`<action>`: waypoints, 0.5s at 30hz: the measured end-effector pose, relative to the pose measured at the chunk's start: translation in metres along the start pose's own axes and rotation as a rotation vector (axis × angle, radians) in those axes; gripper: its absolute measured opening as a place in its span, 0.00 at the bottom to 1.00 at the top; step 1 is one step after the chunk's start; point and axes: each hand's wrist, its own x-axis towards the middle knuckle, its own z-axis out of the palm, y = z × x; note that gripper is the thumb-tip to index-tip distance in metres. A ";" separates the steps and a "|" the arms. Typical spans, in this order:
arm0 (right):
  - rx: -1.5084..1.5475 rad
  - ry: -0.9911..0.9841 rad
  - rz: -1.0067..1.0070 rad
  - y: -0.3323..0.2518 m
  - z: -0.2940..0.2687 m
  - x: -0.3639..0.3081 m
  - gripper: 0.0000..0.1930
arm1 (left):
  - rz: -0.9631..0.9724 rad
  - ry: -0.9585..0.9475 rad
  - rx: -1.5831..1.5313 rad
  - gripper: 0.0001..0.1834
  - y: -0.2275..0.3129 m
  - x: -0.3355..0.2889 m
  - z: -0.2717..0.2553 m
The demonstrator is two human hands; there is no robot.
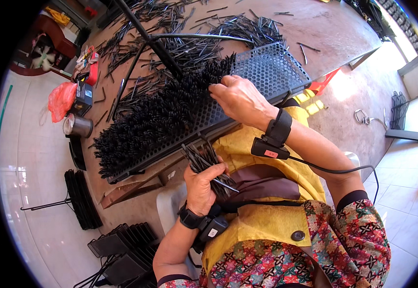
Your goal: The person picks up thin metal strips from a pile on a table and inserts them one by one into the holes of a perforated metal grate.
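Note:
My left hand (201, 188), low in front of the panel, is closed round a bundle of thin dark strips (200, 158). The strips stick out above and below the fist. A black perforated panel (269, 72) lies slanted across the work surface. Dense black strips (153, 122) stand upright from its left and middle part, while its right part shows bare round holes. My right hand (244, 100) rests over the panel where the upright strips meet the bare holes. Its fingertips are pinched together among the strips; what they hold, if anything, is hidden.
Many loose dark strips (194, 48) are scattered over the table (314, 19) behind the panel. A black metal rod frame (151, 43) rises behind it. At left are a metal can (78, 126) and a red plastic bag (62, 100). Black racks (127, 249) stand lower left.

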 end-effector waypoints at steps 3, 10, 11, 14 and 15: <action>0.013 -0.146 0.107 -0.011 -0.009 -0.005 0.13 | 0.012 0.000 0.005 0.19 0.000 0.000 -0.001; 0.877 -0.472 0.604 -0.057 -0.018 -0.057 0.16 | 0.086 0.017 0.044 0.19 -0.007 0.002 0.002; 0.901 -0.427 0.631 -0.059 -0.013 -0.064 0.16 | 0.089 0.011 0.046 0.19 -0.005 0.001 0.004; 1.006 -0.326 0.751 -0.057 -0.012 -0.072 0.15 | 0.077 0.030 0.015 0.19 -0.004 0.000 0.006; 1.045 -0.298 0.797 -0.057 -0.014 -0.073 0.14 | 0.069 0.043 -0.002 0.19 -0.003 -0.001 0.006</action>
